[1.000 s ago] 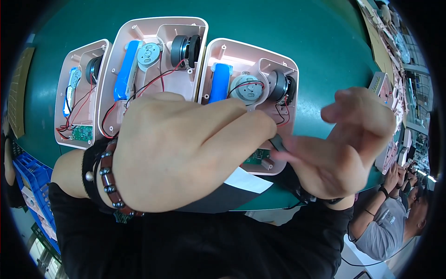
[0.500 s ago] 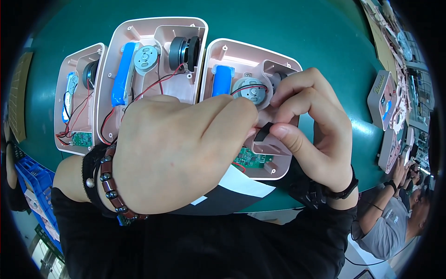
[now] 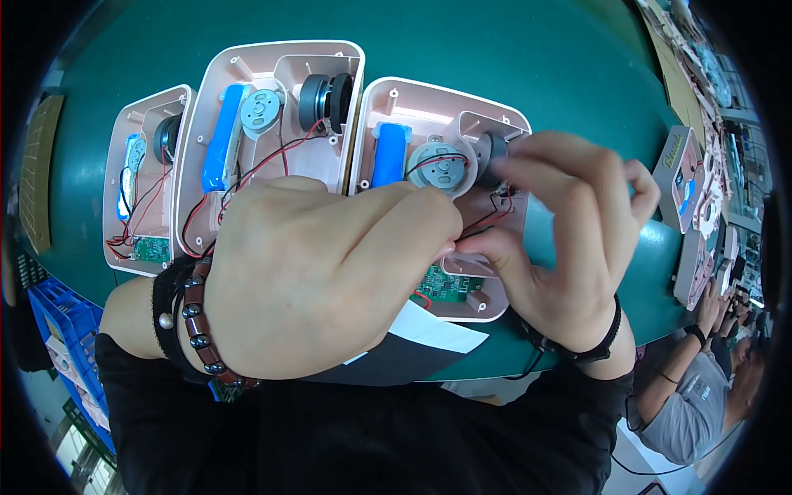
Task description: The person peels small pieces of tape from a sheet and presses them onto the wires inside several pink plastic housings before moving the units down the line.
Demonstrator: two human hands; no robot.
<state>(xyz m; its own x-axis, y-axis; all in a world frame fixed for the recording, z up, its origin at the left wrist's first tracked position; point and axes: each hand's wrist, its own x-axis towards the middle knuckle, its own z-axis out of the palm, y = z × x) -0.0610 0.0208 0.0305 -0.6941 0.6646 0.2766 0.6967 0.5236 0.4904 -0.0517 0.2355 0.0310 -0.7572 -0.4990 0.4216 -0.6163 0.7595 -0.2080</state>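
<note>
Both of my hands work at the right pink housing (image 3: 396, 88), an open plastic shell. My left hand (image 3: 322, 272) is closed over its left side, the thumb and fingertips pinched near the wires (image 3: 493, 221); what they hold is hidden. My right hand (image 3: 569, 231) has its thumb at the wires beside the left fingertips, its other fingers raised apart over the speaker (image 3: 492, 157). Inside the shell sit a blue battery pack (image 3: 389, 157), a round grey motor (image 3: 437, 167) and a green circuit board (image 3: 450, 285).
Two more pink housings, a large one (image 3: 247, 51) and a smaller one (image 3: 113, 177), stand to the left with similar parts. A black-and-white sheet (image 3: 433, 338) lies under the near edge. A blue crate (image 3: 70, 318) is at lower left. At right, another person (image 3: 689, 396) works.
My right index finger and thumb have parted, and the fingers lifted toward the speaker. The black strip between my hands has gone from sight; red and black wires now show there.
</note>
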